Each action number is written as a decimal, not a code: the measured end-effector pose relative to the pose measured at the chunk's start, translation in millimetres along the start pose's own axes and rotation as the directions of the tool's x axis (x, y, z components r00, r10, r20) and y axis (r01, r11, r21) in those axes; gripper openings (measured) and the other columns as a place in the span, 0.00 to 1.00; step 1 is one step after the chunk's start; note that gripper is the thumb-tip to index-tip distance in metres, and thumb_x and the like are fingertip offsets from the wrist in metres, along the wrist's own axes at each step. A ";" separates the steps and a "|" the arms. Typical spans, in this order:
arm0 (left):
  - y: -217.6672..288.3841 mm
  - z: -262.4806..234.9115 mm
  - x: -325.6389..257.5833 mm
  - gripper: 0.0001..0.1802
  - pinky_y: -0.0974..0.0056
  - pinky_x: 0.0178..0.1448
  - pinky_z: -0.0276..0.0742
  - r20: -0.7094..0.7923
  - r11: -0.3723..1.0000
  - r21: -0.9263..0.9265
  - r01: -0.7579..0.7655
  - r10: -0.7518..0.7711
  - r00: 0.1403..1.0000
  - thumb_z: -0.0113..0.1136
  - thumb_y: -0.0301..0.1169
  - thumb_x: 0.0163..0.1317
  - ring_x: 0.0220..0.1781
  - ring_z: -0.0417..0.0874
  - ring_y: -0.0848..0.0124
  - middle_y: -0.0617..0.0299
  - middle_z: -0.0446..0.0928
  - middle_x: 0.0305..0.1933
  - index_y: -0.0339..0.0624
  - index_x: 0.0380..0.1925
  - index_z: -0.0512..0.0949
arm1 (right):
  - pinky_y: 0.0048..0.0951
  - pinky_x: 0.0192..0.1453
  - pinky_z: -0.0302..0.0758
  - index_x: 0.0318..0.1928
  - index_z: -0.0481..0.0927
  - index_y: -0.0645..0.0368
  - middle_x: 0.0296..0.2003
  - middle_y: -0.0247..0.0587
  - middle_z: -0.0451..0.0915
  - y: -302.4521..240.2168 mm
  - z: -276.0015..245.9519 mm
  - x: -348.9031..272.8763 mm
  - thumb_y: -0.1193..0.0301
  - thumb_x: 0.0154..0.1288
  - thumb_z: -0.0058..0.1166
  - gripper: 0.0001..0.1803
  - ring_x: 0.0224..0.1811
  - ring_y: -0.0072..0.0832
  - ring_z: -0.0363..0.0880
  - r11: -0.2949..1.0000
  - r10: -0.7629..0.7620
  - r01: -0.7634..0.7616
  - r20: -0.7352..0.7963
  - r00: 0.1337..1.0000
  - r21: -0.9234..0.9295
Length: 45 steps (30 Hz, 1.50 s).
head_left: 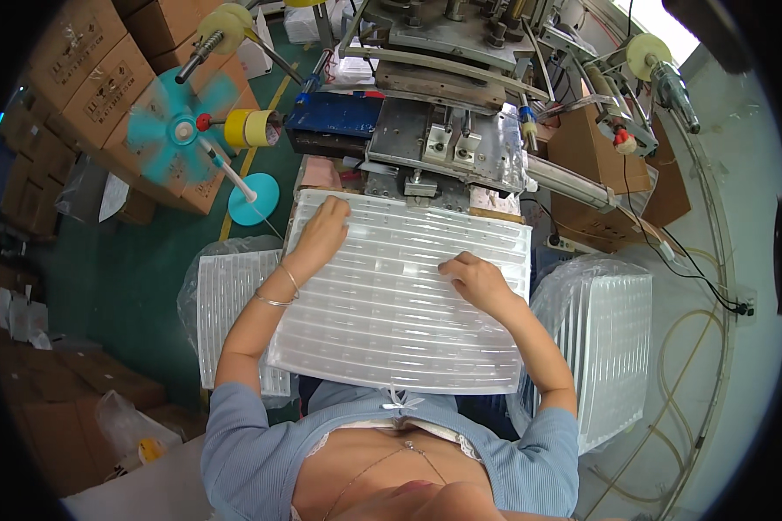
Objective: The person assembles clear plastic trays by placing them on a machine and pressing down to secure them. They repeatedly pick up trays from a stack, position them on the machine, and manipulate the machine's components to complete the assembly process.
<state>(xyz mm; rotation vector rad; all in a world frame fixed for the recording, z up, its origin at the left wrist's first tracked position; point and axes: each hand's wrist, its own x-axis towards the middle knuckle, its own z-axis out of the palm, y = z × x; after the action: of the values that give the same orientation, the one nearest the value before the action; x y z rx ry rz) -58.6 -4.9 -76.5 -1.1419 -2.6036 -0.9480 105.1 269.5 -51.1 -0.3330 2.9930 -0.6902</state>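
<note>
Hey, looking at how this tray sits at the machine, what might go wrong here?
The left hand lies flat on the ribbed plastic tray close under the metal press head; fingers might get pinched. The tray overhangs toward the lap, held only by flat palms, the right hand included, so it may slip.

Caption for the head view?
Both hands, left hand and right hand, rest on a ribbed clear plastic tray before a press machine.
</note>
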 end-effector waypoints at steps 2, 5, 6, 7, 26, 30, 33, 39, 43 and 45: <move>-5.8 3.9 -0.8 0.14 0.55 0.47 0.70 0.025 0.990 0.124 -0.069 0.067 0.997 0.59 0.20 0.45 0.45 0.74 0.52 0.52 0.70 0.38 0.38 0.35 0.71 | 0.36 0.40 0.78 0.42 0.78 0.49 0.40 0.43 0.76 -9.1 -14.6 -0.7 0.80 0.50 0.52 0.17 0.38 0.42 0.78 0.995 0.073 -0.068 -0.064 0.995 0.075; -15.5 1.7 -7.2 0.12 0.57 0.48 0.70 0.055 0.984 0.175 -0.024 0.015 0.998 0.62 0.22 0.45 0.45 0.75 0.55 0.55 0.73 0.39 0.40 0.33 0.75 | 0.37 0.41 0.77 0.43 0.76 0.51 0.40 0.44 0.75 -9.8 -25.8 -2.3 0.79 0.51 0.52 0.17 0.37 0.42 0.78 0.987 0.095 -0.063 -0.218 0.971 0.149; -17.5 -0.2 -10.0 0.12 0.58 0.49 0.70 0.064 0.985 0.171 0.019 -0.030 0.998 0.63 0.23 0.45 0.45 0.75 0.56 0.56 0.74 0.39 0.40 0.32 0.76 | 0.37 0.41 0.76 0.44 0.75 0.51 0.40 0.45 0.75 -8.1 -27.5 -3.9 0.79 0.52 0.52 0.17 0.37 0.42 0.78 0.985 0.088 -0.042 -0.276 0.957 0.167; -19.8 -2.2 -9.8 0.12 0.58 0.49 0.70 0.108 0.989 0.137 0.055 -0.070 0.992 0.63 0.24 0.45 0.45 0.75 0.57 0.57 0.75 0.40 0.41 0.33 0.76 | 0.37 0.41 0.76 0.44 0.75 0.53 0.41 0.45 0.75 -6.7 -29.4 -5.9 0.79 0.52 0.52 0.16 0.37 0.41 0.78 0.977 0.124 -0.059 -0.318 0.940 0.206; 81.8 -12.6 104.8 0.18 0.57 0.51 0.61 -0.464 0.997 0.045 -0.063 0.076 0.883 0.61 0.38 0.54 0.47 0.72 0.61 0.58 0.76 0.40 0.47 0.45 0.78 | 0.24 0.37 0.76 0.45 0.76 0.64 0.45 0.45 0.78 0.2 -70.8 29.5 0.77 0.60 0.55 0.12 0.35 0.28 0.79 0.922 0.258 0.061 -0.725 0.639 0.382; 90.7 -1.6 163.4 0.17 0.58 0.51 0.58 -0.454 0.922 0.379 -0.076 0.257 0.853 0.59 0.44 0.55 0.48 0.69 0.63 0.60 0.76 0.38 0.50 0.42 0.79 | 0.23 0.36 0.76 0.42 0.78 0.64 0.42 0.43 0.80 1.4 -78.7 53.5 0.74 0.59 0.58 0.10 0.35 0.27 0.79 0.927 0.242 0.069 -0.727 0.643 0.369; 96.0 -0.4 182.5 0.17 0.58 0.48 0.58 -0.313 0.905 0.402 -0.141 0.280 0.908 0.60 0.45 0.53 0.47 0.70 0.64 0.61 0.76 0.37 0.50 0.39 0.80 | 0.25 0.38 0.77 0.41 0.78 0.63 0.42 0.43 0.79 -3.7 -86.7 78.5 0.74 0.59 0.57 0.10 0.35 0.27 0.79 0.941 0.228 0.076 -0.785 0.575 0.329; 117.3 -18.8 116.7 0.13 0.65 0.41 0.67 -0.340 0.928 -0.365 -0.079 -0.054 0.939 0.62 0.30 0.55 0.36 0.74 0.70 0.64 0.76 0.35 0.46 0.41 0.76 | 0.35 0.40 0.72 0.43 0.77 0.56 0.38 0.40 0.79 -9.3 -94.7 135.5 0.73 0.57 0.57 0.12 0.38 0.36 0.78 0.997 -0.073 0.017 -0.886 0.458 -0.074; 155.5 -28.4 44.8 0.12 0.66 0.38 0.73 0.078 0.121 -0.990 0.073 0.037 0.996 0.52 0.37 0.63 0.39 0.76 0.71 0.58 0.76 0.38 0.41 0.39 0.70 | 0.37 0.40 0.66 0.33 0.80 0.50 0.30 0.34 0.80 -1.4 -93.0 168.5 0.70 0.52 0.60 0.06 0.35 0.31 0.77 0.900 -0.222 -0.231 -0.845 0.486 -0.369; 188.9 -40.2 18.2 0.15 0.65 0.38 0.76 0.215 -0.274 -0.911 0.307 0.319 0.923 0.47 0.42 0.64 0.40 0.77 0.69 0.53 0.76 0.38 0.42 0.38 0.67 | 0.37 0.39 0.67 0.31 0.80 0.50 0.29 0.34 0.81 7.9 -93.8 176.7 0.70 0.50 0.61 0.06 0.35 0.32 0.77 0.887 -0.205 -0.278 -0.855 0.477 -0.368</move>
<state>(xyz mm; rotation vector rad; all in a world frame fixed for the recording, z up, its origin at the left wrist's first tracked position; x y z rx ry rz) 57.1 78.7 54.9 -1.5204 -1.1336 -3.5572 -78.1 277.5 29.4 0.1931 4.1700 -0.0474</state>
